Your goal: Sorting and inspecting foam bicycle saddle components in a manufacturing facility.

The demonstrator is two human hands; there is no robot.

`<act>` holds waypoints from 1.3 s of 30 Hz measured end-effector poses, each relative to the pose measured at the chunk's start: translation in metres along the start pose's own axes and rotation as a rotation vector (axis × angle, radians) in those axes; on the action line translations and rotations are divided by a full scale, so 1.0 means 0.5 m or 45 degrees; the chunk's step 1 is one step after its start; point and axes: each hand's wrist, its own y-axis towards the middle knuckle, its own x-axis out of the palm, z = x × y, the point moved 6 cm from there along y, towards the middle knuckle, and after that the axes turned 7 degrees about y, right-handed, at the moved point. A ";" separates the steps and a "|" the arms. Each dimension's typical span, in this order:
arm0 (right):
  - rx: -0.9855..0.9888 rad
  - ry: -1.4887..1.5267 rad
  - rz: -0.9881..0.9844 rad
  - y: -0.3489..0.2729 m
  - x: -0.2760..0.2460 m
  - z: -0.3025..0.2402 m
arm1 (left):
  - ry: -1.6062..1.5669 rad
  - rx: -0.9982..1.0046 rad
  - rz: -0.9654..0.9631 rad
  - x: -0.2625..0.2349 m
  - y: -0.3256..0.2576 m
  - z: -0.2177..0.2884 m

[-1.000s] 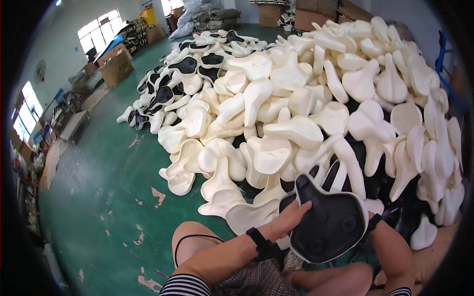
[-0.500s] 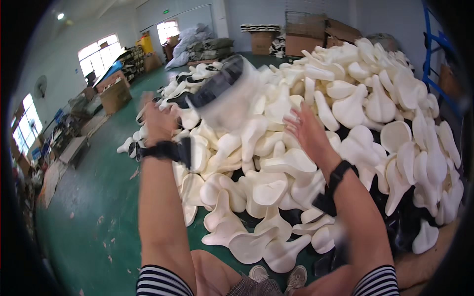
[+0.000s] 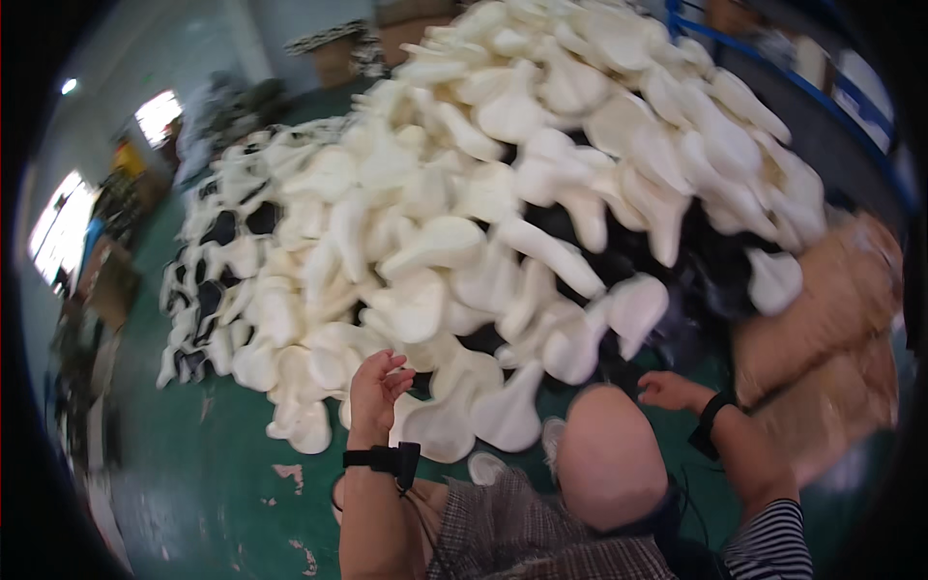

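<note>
A big pile of cream-white, saddle-shaped foam pads (image 3: 425,242) fills the floor in front of me. My left hand (image 3: 382,391) is over the near edge of the pile, empty, with its fingers loosely bent and apart. Close below it lies a foam pad (image 3: 440,425). Beside my raised knee, my right hand (image 3: 669,390) hangs in the air with nothing visible in it, its fingers slightly curled. The nearest piece to that hand is a foam pad (image 3: 638,311) at the pile's front. Each wrist wears a black strap. Motion blurs much of the view.
Dark black pieces (image 3: 691,295) lie among the white pads on the right. Brown wrapped bundles (image 3: 822,309) rest at the right. A blue metal frame (image 3: 802,87) stands far right. Cartons (image 3: 338,60) and bags (image 3: 227,111) line the back, above the green floor (image 3: 232,454).
A blurred white and black object between my hands is gone from there. Both hands have drawn back toward my body, and the view has turned right and down. My knee is now raised into view.
</note>
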 end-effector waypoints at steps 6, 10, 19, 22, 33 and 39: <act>0.450 0.254 -0.266 -0.296 0.298 0.191 | 0.140 -0.279 -0.244 0.148 -0.019 -0.148; 0.504 0.408 -0.128 -0.302 0.376 0.182 | 0.261 -0.316 -0.270 0.212 -0.017 -0.171; 0.482 0.652 -0.120 -0.262 0.522 0.383 | 0.665 -0.426 -0.305 0.344 0.159 -0.339; 0.529 0.716 -0.140 -0.279 0.602 0.401 | 0.782 -0.547 -0.324 0.383 0.220 -0.427; 0.275 0.564 -0.345 -0.002 0.482 0.238 | 0.639 -0.334 0.009 0.320 0.216 -0.364; -0.137 0.492 -0.516 0.013 0.203 0.302 | 0.560 -0.114 0.250 0.322 -0.020 -0.224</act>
